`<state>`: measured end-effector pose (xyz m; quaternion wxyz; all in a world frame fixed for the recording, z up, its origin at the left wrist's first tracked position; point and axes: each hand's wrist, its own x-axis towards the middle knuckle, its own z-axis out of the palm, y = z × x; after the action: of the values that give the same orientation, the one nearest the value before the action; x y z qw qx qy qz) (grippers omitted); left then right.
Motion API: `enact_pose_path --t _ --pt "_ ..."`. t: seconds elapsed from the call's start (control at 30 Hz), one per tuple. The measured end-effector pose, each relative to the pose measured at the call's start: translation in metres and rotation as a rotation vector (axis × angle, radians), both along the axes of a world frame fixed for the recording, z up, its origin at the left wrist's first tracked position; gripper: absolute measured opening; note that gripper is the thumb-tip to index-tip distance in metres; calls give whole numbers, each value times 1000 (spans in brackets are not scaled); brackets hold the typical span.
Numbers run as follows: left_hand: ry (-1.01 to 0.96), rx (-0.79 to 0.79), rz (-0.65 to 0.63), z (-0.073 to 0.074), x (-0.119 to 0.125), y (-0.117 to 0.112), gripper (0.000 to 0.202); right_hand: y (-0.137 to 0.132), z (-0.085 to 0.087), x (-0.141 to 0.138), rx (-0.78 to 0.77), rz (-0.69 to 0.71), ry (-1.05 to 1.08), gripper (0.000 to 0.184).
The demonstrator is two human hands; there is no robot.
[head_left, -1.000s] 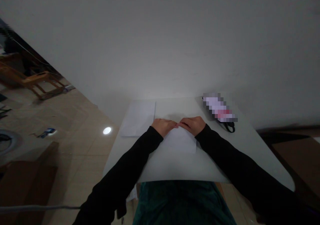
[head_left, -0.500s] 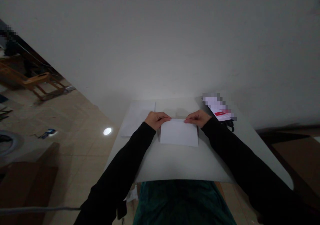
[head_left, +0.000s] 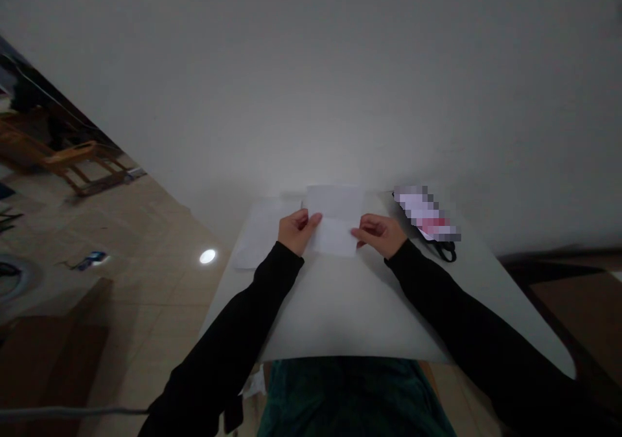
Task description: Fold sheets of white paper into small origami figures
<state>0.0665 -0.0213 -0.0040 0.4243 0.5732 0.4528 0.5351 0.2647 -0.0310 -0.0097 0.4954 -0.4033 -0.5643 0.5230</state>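
A white sheet of paper [head_left: 334, 220] is held up over the table, with a faint crease running across its middle. My left hand [head_left: 295, 230] pinches its left edge, thumb on the front face. At the opposite edge, my right hand [head_left: 381, 233] grips the paper between thumb and fingers. More white paper [head_left: 265, 233] lies flat on the table, just left of and partly behind my left hand.
The white table [head_left: 335, 320] stands against a pale wall [head_left: 311, 87]. To the right lies a phone [head_left: 422, 213] with a lit screen and a black strap or cable [head_left: 446, 250] beside it. Brown boxes [head_left: 53, 359] stand on the tiled floor at left.
The sheet has swung from hanging below my fingers to standing upward, showing a creased, taller face. Both hands have shifted their hold from its top edge to its sides.
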Motion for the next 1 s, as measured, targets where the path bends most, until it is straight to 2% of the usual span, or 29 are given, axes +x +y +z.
enact_pose_path --t 0.03,0.07,0.13,0.23,0.33,0.43,0.57,0.63,0.7,0.8,1.0 --pt "40 -15 -46 2 -1 -2 33 -3 5 0 24 -16 9 32" --pt "92 -28 -101 4 -1 -4 33 -6 11 0 67 -97 6 32" --pt "220 -29 -200 8 0 -8 34 -10 20 3 121 -146 -94 29" --pt "372 52 -228 14 1 -14 36 -11 27 10 153 -188 -142 26" --pt "489 130 -204 20 0 -15 38 -8 27 15 153 -125 -121 24" --pt "616 196 -245 23 -2 -15 38 -6 27 17 130 -7 -130 25" --pt "674 248 -355 22 2 -17 35 -7 27 13 106 -45 -127 24" --pt "613 264 -295 19 5 -17 28 -9 27 10 140 -135 -111 24" --pt "487 277 -172 16 6 -17 26 -10 28 8 167 -244 -84 24" --pt "311 275 -60 14 7 -15 42 -12 32 8 156 -348 -31 22" --pt "276 359 89 17 9 -15 36 -13 39 14 97 -366 10 24"
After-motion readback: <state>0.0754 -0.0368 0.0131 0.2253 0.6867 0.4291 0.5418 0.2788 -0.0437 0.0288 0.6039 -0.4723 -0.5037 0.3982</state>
